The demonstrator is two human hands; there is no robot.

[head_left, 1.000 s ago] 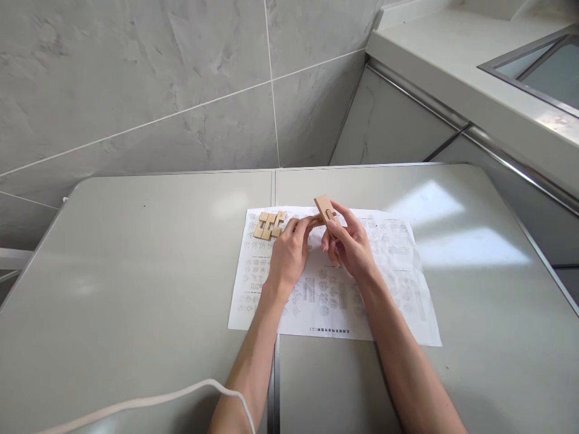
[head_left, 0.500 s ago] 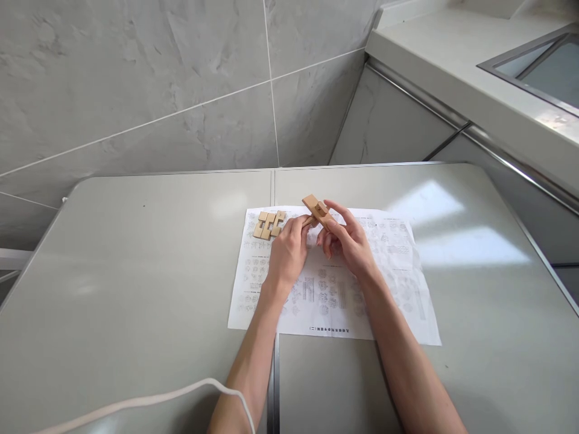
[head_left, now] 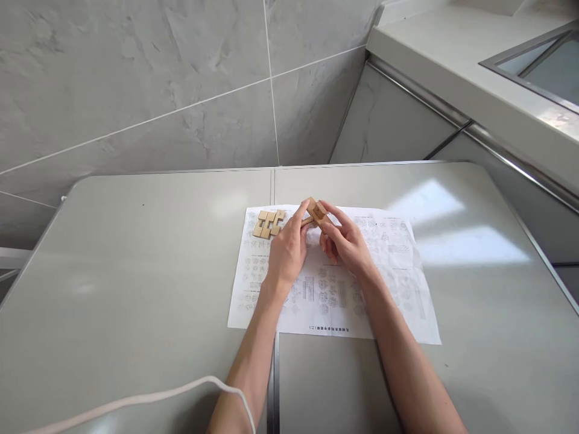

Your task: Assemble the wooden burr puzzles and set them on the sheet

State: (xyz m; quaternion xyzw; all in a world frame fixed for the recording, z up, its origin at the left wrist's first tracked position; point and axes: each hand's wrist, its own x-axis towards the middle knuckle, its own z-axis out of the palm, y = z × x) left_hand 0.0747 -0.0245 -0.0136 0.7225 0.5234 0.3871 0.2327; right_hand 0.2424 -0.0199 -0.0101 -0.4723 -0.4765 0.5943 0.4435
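Note:
My left hand (head_left: 286, 250) and my right hand (head_left: 346, 241) meet above a printed paper sheet (head_left: 398, 283) on a grey table (head_left: 136, 271). Both pinch a small notched wooden puzzle piece (head_left: 315, 211) between fingertips; it is held tilted just above the sheet. A group of several other wooden puzzle pieces (head_left: 268, 223) lies flat on the sheet's far left corner, just left of my left hand.
A white cable (head_left: 136, 401) curves across the table's near left. A grey tiled wall (head_left: 181, 78) rises behind the table. A light counter ledge (head_left: 452, 54) with a metal-framed panel stands at the right.
The wooden piece has been turned and brought slightly left and lower between my fingertips. My left fingers have closed in onto it.

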